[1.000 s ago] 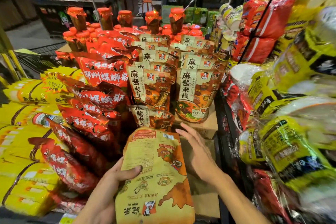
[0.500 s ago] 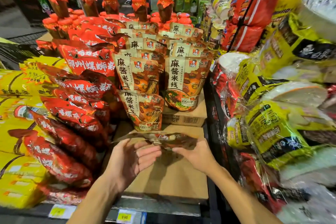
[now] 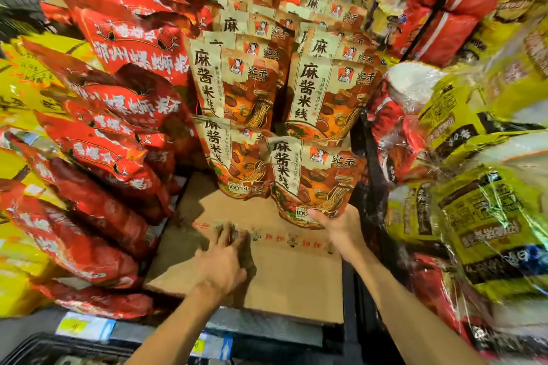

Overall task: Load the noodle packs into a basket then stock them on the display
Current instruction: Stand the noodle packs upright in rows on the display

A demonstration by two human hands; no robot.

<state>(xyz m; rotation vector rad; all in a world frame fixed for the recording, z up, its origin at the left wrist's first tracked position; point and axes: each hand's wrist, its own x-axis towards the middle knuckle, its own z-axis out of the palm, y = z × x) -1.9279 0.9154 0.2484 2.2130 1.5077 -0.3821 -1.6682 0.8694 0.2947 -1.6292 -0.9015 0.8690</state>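
Right hand [image 3: 336, 224] grips the bottom edge of a noodle pack [image 3: 314, 181], upright, long axis vertical, printed face toward the camera | pack stands at the front right of the rows on the cardboard box [image 3: 284, 272] | left hand [image 3: 221, 264] rests on the box, fingers blurred, grasp unclear | red packs [image 3: 118, 115] lean at left.

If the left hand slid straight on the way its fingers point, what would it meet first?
Probably the brown noodle pack standing at the back of the cardboard box. The left hand points up-screen over bare cardboard; depth is unclear.
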